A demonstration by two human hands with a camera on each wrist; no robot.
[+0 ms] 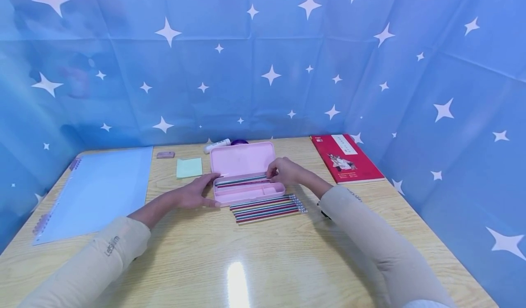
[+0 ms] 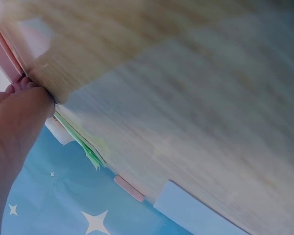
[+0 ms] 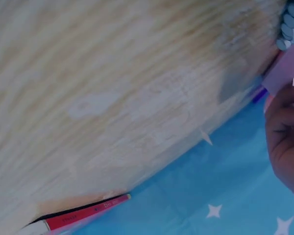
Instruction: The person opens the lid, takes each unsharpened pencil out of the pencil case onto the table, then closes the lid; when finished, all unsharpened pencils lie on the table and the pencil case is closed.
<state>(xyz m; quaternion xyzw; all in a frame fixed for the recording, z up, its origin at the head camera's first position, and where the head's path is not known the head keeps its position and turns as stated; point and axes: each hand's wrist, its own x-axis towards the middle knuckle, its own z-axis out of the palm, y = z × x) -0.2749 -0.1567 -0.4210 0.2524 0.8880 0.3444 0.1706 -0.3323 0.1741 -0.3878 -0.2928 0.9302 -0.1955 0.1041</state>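
An open pink pencil case (image 1: 251, 192) lies mid-table with its lid (image 1: 242, 159) folded back. A few pencils (image 1: 240, 180) lie in its tray. My left hand (image 1: 210, 190) holds the case's left end, thumb along the front edge and forefinger along the back. My right hand (image 1: 272, 174) is at the tray's right end, fingers curled and pinching the ends of the pencils inside. A row of several striped pencils (image 1: 267, 207) lies on the table just in front of the case. In the wrist views the left hand (image 2: 14, 122) touches the case's edge (image 2: 5, 58), and the right hand (image 3: 286, 132) is beside the pink case (image 3: 286, 68).
A pale blue ring folder (image 1: 98, 189) lies at the left. Green sticky notes (image 1: 189, 167), a small eraser (image 1: 165, 154), a white glue stick (image 1: 217, 145) and a purple object (image 1: 239, 141) sit behind the case. A red book (image 1: 346, 158) lies at the right. Blue starred cloth walls surround the table.
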